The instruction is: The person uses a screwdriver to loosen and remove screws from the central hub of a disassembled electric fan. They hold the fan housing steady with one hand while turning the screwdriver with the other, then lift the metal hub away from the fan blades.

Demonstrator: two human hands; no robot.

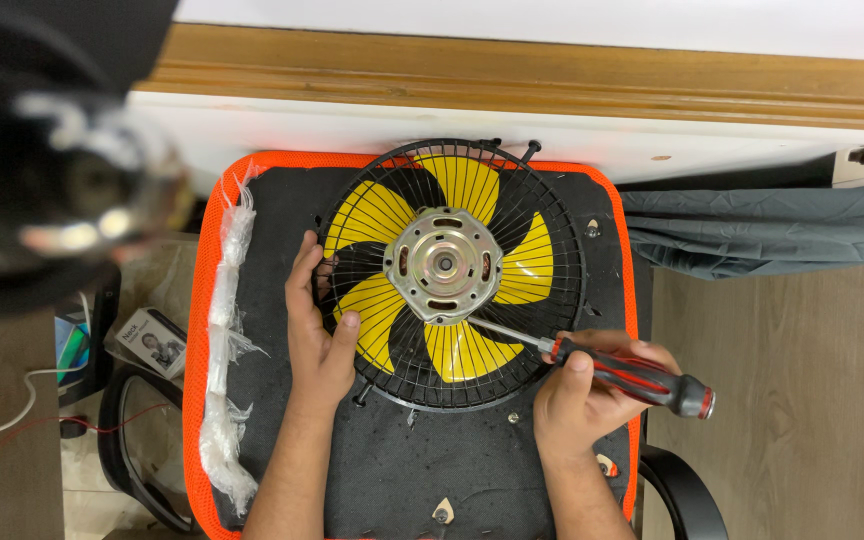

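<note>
A fan (452, 275) lies flat on a black seat with an orange edge (392, 470): yellow blades under a black wire grille, with a silver motor housing (443, 265) in the middle. My left hand (317, 325) rests on the grille's left rim, fingers spread along the wires. My right hand (592, 385) grips a screwdriver (632, 375) with a red and black handle. Its metal shaft points up-left, and the tip sits at the lower right side of the motor housing.
Crumpled clear plastic wrap (224, 330) lies along the seat's left edge. A wooden and white ledge (512, 75) runs behind the fan. Grey cloth (762, 230) hangs at the right. A blurred dark object (52, 180) fills the upper left. Cables and a small card (157, 343) lie on the floor at the left.
</note>
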